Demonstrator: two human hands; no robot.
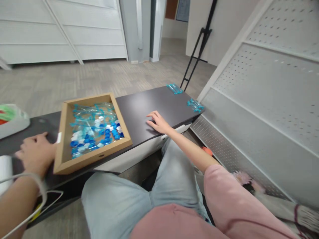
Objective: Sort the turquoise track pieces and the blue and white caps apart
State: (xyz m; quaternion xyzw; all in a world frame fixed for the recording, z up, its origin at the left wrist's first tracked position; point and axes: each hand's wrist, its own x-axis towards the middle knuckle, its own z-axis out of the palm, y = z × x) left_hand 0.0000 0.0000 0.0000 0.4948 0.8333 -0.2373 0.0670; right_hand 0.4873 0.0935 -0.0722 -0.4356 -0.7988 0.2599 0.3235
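My right hand [158, 122] rests on the dark tabletop [139, 109], fingers spread and flat, holding nothing. To its left stands a wooden tray [65, 139] filled with clear tubes and several blue and white caps [94, 131]. My left hand [36, 152] lies on the table against the tray's left wall, fingers curled loosely, with nothing visible in it. A white cable [32, 186] loops round my left wrist.
Clear blue tubes [174, 88] lie at the table's far edge and more blue pieces [195, 105] at its right corner. A white bag [11, 119] sits far left. A perforated grey panel [261, 109] rises on the right; a black stand [196, 53] leans behind.
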